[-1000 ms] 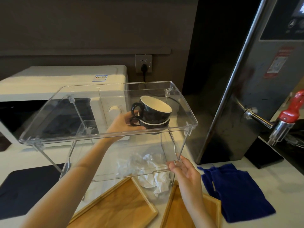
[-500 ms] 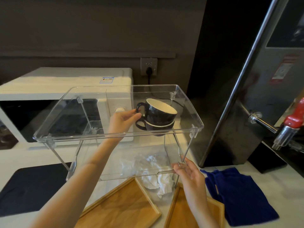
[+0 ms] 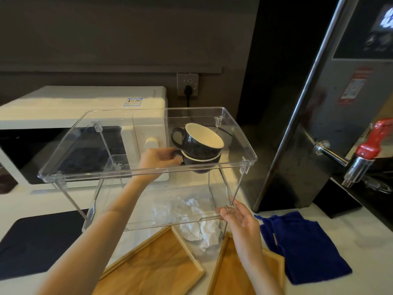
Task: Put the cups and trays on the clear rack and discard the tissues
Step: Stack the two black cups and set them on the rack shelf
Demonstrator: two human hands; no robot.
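Two black cups with cream insides [image 3: 200,143] are stacked on the top shelf of the clear rack [image 3: 85,173], at its right end; the upper cup sits tilted. My left hand [image 3: 155,162] reaches over the front rim and pinches the lower cup's handle. My right hand [image 3: 240,220] grips the rack's front right leg by the lower shelf corner. Crumpled white tissues [image 3: 200,228] lie on the counter under the rack's right side. Two wooden trays, one left [image 3: 153,267] and one right [image 3: 229,273], lie in front of the rack.
A white microwave [image 3: 74,103] stands behind the rack. A steel water boiler [image 3: 319,124] with a red tap [image 3: 374,139] rises at the right. A blue cloth [image 3: 302,248] lies right of the trays, a dark mat [image 3: 32,245] at the left.
My left hand's fingers have closed on the lower cup's handle, and the upper cup tilts more. My right hand stays on the rack's leg.
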